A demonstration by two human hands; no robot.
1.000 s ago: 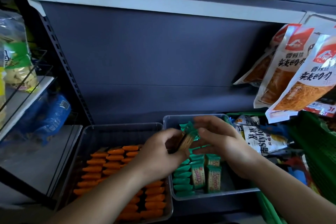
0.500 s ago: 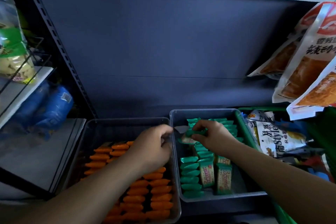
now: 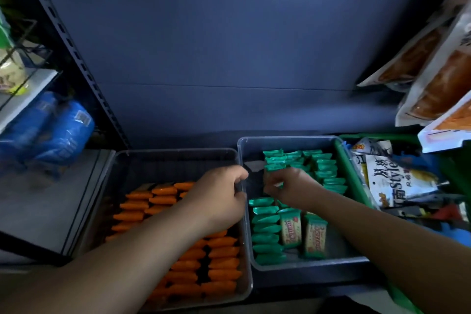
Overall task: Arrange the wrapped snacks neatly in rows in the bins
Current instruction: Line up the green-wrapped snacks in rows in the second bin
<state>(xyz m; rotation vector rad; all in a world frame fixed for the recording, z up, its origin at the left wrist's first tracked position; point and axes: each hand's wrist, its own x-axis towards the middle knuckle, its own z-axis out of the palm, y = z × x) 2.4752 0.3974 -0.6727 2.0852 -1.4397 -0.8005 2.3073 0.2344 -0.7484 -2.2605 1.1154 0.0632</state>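
- The right hand (image 3: 289,187) pinches green wrapped snacks (image 3: 274,167) inside the clear bin (image 3: 288,138), near its back-left corner.
- The left hand (image 3: 219,196) curls its fingers round that bin's left wall.
- Orange snacks (image 3: 221,252) lie in rows in the neighbouring bin (image 3: 178,151) to the left.

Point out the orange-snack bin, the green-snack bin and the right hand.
orange-snack bin (image 3: 175,150): head view, far rim.
green-snack bin (image 3: 288,137): head view, far rim.
right hand (image 3: 290,183): head view, back of the hand.
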